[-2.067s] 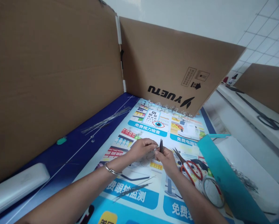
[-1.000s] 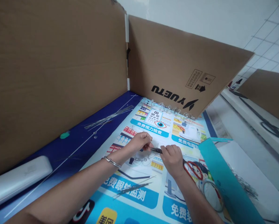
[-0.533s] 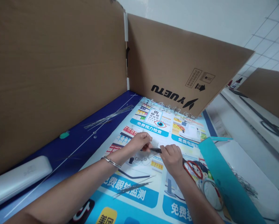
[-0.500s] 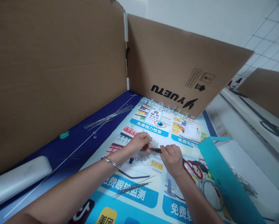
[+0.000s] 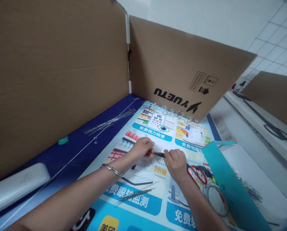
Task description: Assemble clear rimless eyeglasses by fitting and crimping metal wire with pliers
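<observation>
My left hand (image 5: 143, 148) is closed in a pinch over the printed sheet; what it holds is too small to make out. My right hand (image 5: 176, 162) is wrapped round a dark, narrow tool (image 5: 159, 154), whose tip reaches to the left fingertips. Beneath the hands lies a small clear item (image 5: 144, 163), partly hidden. Nearer me, a bundle of thin dark wires (image 5: 135, 195) rests on the sheet. A second bundle of thin wires (image 5: 110, 122) lies on the dark blue strip.
Cardboard panels (image 5: 182, 64) stand at the left and back, with small wire pieces (image 5: 169, 111) along the foot. At right are a teal-edged box (image 5: 234, 183) holding wire pieces and a round clear object (image 5: 217, 199). A white case (image 5: 18, 186) lies at left.
The whole view has shifted slightly. Both hands keep nearly the same pose, with the dark tool still at the left fingertips.
</observation>
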### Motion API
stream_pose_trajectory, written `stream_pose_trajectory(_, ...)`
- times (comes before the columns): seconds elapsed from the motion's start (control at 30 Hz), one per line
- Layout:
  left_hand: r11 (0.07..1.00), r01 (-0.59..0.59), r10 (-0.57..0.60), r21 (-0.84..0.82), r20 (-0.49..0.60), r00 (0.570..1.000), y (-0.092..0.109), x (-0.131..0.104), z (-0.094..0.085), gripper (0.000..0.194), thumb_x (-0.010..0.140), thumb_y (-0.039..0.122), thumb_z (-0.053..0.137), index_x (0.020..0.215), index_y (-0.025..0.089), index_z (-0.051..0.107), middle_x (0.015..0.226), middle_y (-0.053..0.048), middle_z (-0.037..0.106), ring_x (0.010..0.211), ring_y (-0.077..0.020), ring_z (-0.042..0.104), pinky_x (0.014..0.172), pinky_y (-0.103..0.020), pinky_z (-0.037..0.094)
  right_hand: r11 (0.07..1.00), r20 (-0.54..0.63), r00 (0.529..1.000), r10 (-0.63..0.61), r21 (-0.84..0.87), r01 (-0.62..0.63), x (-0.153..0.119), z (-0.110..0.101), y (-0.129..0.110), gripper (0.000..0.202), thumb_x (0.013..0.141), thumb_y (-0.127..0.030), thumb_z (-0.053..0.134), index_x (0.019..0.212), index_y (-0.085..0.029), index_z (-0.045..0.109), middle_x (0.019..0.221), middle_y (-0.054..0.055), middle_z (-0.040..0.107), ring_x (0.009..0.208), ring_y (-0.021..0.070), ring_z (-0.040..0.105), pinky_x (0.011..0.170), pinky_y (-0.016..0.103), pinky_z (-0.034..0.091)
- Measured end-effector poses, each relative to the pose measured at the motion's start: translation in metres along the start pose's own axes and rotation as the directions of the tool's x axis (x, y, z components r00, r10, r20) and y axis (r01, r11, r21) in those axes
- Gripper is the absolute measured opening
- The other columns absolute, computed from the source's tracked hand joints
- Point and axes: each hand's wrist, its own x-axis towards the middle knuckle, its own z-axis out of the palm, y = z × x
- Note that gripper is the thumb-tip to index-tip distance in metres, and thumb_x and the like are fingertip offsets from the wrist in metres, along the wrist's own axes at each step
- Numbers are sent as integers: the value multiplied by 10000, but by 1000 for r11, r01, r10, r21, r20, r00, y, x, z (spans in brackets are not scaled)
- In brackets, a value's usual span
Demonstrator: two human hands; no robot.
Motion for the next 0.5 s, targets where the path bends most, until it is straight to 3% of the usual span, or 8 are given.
stream_pose_trajectory(0.5,997,32,-31,-73,15,999,-2,-1,0,237,717,394,536,721,168,463,596,-2,606,416,-106,556,359,-178,323,1000,-73,997,-13,-1,13,0,-2,0,247,827,-199,497,1069,-203,546,764,50,509,759,169,417,679,338,279)
